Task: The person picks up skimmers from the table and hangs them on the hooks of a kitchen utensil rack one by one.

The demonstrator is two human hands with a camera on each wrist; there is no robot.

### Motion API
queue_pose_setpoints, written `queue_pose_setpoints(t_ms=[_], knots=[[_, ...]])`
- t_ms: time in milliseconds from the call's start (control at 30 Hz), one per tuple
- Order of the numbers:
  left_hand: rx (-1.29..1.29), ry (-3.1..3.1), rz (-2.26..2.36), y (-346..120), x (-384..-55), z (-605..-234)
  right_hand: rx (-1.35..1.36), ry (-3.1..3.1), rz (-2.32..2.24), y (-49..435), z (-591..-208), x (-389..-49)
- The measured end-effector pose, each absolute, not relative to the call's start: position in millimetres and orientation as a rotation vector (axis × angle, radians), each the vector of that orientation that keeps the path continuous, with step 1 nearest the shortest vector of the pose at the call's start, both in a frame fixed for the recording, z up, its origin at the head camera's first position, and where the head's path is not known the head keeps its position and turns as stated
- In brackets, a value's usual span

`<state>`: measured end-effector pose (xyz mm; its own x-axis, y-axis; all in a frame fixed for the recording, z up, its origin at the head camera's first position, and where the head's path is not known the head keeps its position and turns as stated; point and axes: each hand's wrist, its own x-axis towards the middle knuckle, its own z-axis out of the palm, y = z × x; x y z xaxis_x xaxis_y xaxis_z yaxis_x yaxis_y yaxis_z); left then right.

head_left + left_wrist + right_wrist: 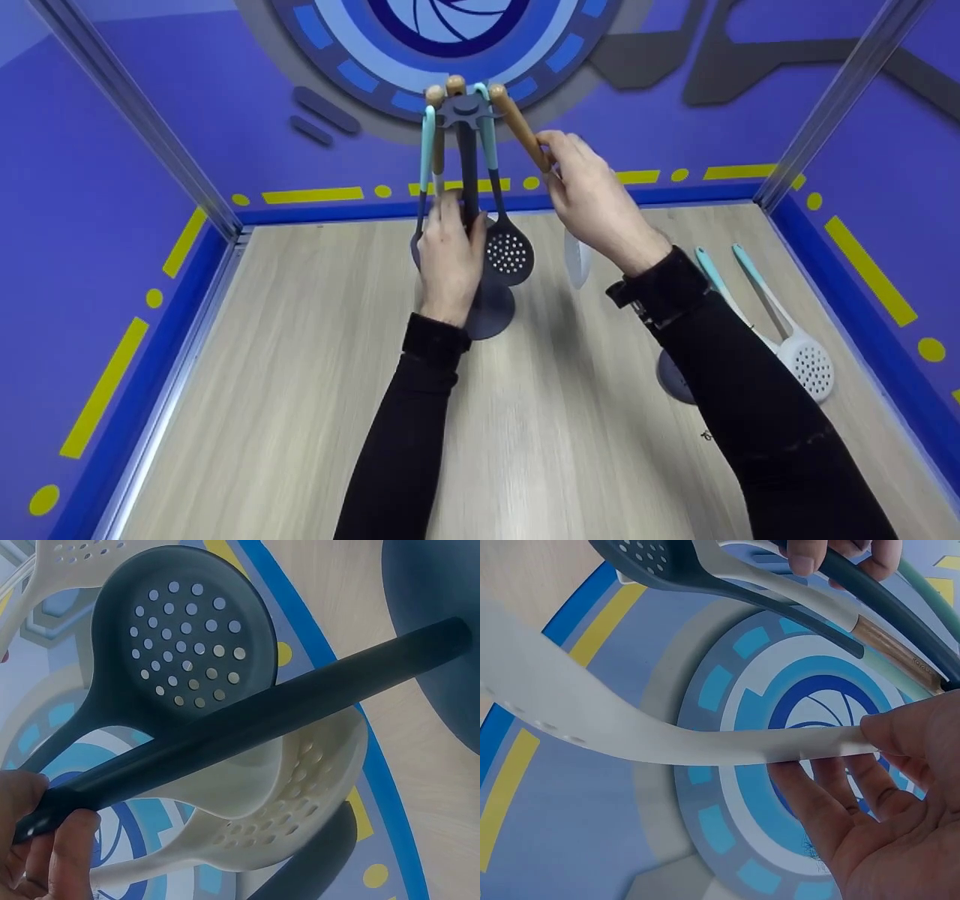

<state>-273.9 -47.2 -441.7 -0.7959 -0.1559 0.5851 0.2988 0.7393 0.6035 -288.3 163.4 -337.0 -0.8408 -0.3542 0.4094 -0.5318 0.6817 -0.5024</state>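
Note:
A dark utensil stand has an upright pole [468,161], a hooked top [463,111] and a round base [492,313] on the table. My left hand [450,251] grips the pole, its fingers around it in the left wrist view. Several utensils with teal or wooden handles hang there, including a black skimmer [510,251]. My right hand [594,196] pinches a white slotted utensil [735,746] where its shaft meets the wooden handle [519,126]. The handle's top is right at the stand's hooks, and the handle slants outward. The white head [576,261] hangs below the hand.
On the table's right side lie a white skimmer [811,366] with a teal handle, another teal-handled utensil [711,268], and a dark utensil head [676,379] partly hidden by my right sleeve. Blue printed walls [172,150] enclose the wooden table [322,360].

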Motion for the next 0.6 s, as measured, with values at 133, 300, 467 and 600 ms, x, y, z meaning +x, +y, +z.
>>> queue_pose_setpoints(t_ms=[133,300,467,600], knots=[[-0.102,-2.316,-0.945,-47.4,-273.7,-441.4,0.703,-2.629,0.924,161.9,-338.0,-287.6],[-0.097,-2.325,-0.947,-47.2,-273.3,-440.5,0.714,-2.629,0.935,160.7,-340.6,-288.5],[-0.098,-2.332,-0.946,-47.5,-273.3,-439.3,0.724,-2.623,0.964,158.8,-342.9,-289.5],[-0.103,-2.322,-0.944,-47.6,-274.1,-439.6,0.732,-2.618,0.988,157.0,-344.5,-290.1]])
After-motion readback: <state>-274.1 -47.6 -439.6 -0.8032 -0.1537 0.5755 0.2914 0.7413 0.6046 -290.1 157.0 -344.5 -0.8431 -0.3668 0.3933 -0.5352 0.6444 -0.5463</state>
